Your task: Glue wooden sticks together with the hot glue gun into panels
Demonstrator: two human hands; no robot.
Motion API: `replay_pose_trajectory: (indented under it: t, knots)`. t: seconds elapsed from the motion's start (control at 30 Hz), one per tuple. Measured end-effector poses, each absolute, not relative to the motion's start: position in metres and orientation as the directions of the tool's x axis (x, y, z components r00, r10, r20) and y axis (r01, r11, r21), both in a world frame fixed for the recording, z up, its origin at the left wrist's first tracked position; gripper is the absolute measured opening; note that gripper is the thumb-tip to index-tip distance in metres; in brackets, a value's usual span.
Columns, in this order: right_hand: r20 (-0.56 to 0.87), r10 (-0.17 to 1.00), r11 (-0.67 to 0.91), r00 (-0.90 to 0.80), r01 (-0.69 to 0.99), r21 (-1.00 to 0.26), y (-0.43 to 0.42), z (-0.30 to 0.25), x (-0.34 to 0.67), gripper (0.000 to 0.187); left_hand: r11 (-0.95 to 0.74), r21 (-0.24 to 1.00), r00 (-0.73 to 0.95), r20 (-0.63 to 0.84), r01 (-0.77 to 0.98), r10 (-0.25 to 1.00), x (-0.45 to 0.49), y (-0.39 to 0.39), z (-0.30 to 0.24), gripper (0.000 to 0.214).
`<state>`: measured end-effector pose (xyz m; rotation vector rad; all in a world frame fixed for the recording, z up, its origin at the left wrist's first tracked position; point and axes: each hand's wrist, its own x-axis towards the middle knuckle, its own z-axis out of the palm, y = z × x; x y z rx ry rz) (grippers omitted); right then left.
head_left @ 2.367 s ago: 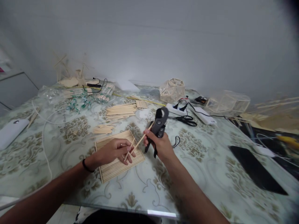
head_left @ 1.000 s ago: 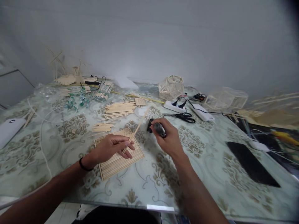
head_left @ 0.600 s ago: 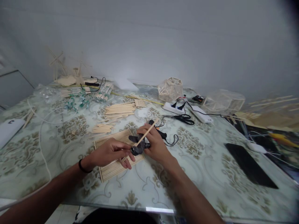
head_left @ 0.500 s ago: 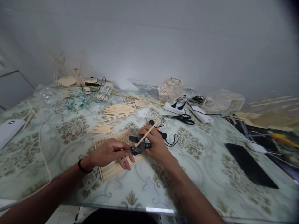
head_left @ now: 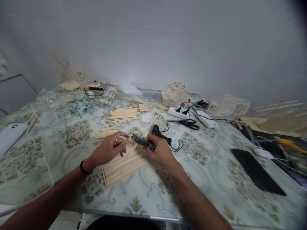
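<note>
The right hand (head_left: 159,150) grips a dark cutter (head_left: 141,140) above a ribbed wooden-stick panel (head_left: 124,169) near the front edge of the glossy table (head_left: 148,196); whether the curled left hand (head_left: 109,148) holds anything is unclear

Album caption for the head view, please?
Right hand grips a dark tool; left hand over a stick panel.

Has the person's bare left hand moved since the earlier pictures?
Yes: the left hand shifted leftward, toward the far edge of the flat pale wooden-stick panel.
</note>
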<state>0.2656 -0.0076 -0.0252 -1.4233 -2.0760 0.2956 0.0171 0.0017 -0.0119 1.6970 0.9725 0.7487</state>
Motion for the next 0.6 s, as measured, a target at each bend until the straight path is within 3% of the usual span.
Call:
replay_pose_trajectory:
  t: [0.13, 0.23, 0.3, 0.4, 0.5, 0.6]
  knots:
    - [0.272, 0.929, 0.362, -0.249, 0.76, -0.539, -0.011, -0.024, 0.259, 0.008, -0.407, 0.597, 0.407, 0.143, 0.692, 0.902, 0.012, 0.012, -0.02, 0.028]
    - [0.23, 0.934, 0.356, -0.273, 0.758, -0.547, -0.014, -0.023, 0.253, 0.008, -0.401, 0.515, 0.389, 0.136, 0.758, 0.911, 0.008, 0.019, -0.023, 0.022]
    - [0.197, 0.938, 0.347, -0.285, 0.755, -0.557, -0.016, -0.022, 0.25, 0.008, -0.381, 0.659, 0.401, 0.13, 0.649, 0.907, 0.005, 0.021, -0.02, 0.02]
    - [0.166, 0.94, 0.339, -0.299, 0.753, -0.564, -0.018, -0.023, 0.246, 0.007, -0.229, 0.957, 0.513, 0.11, 0.175, 0.851, 0.002, 0.018, -0.013, 0.031]
    - [0.156, 0.938, 0.342, -0.311, 0.74, -0.579, -0.019, -0.025, 0.243, 0.004, -0.02, 0.977, 0.635, 0.153, -0.212, 0.757, 0.004, 0.011, -0.008, 0.051]
    - [0.155, 0.925, 0.365, -0.346, 0.699, -0.615, -0.021, -0.028, 0.24, 0.012, 0.101, 0.947, 0.718, 0.16, -0.306, 0.677, 0.01, 0.004, -0.008, 0.048]
